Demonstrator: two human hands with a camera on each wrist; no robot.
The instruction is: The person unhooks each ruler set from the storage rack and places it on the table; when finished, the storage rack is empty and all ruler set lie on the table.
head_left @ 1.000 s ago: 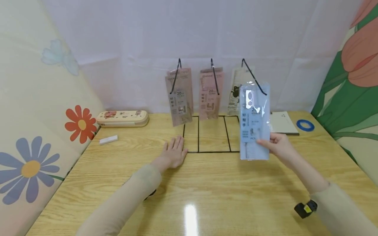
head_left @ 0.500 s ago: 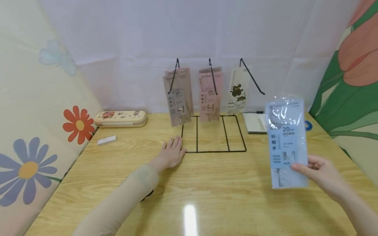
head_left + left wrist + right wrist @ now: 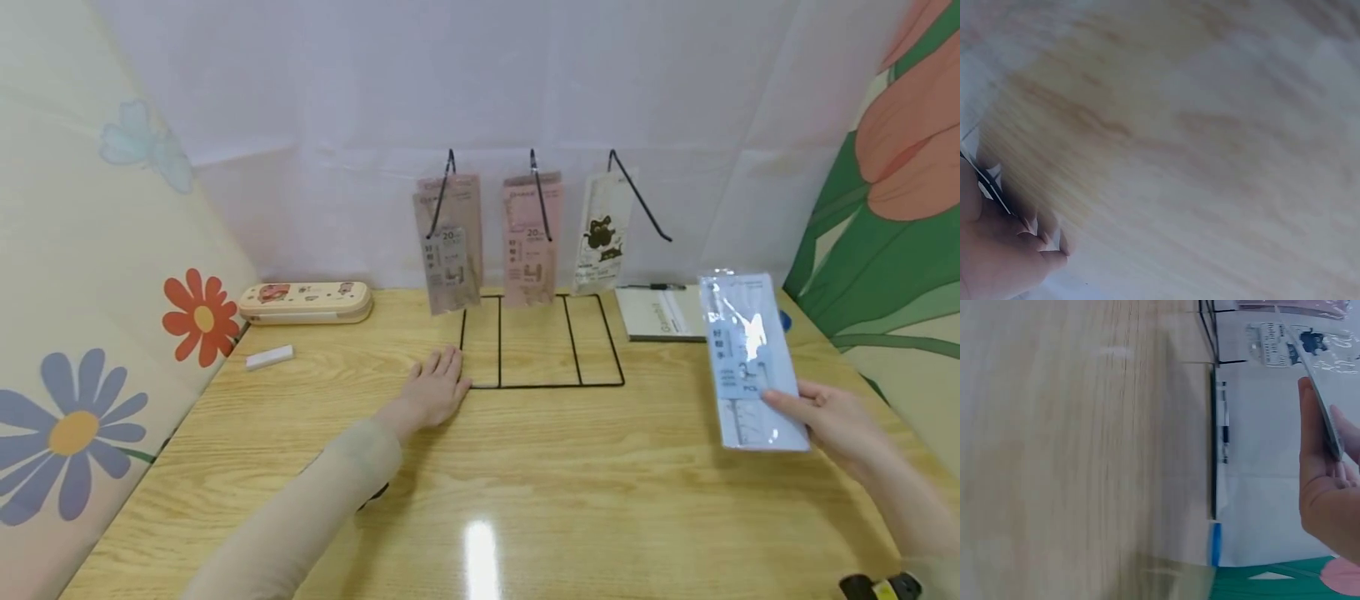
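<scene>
Blue ruler packet, head view: the blue ruler packet is off the rack, up over the right side of the desk, leaning a bit and partly in front of the notebook.
Right hand: the right hand pinches it low on one edge, thumb on the front. One-edge hold on slick plastic, so I'd guess it could droop, twist or slide out.
Left hand: the left hand lies flat, fingers straight, gripping nothing, right at the front corner of the wire rack. Can't tell if it's pressing the wire.
Hooks: brownish-pink packets on one, pink packets on the next, and the cat-print packet on the third. Rack looks light, so a bump to a hook could tip it or swing the packets, imo.
Notebook corner: pen sits loose along the back of the notebook; a low sweep of the packet could roll it, or nudge the blue ring.
Left wrist view: mostly blurry desk, plus fingers beside a dark wire.
Right wrist view: packet nearly edge-on between thumb and fingers, clear of the desk, cat-print packet beyond it.
</scene>
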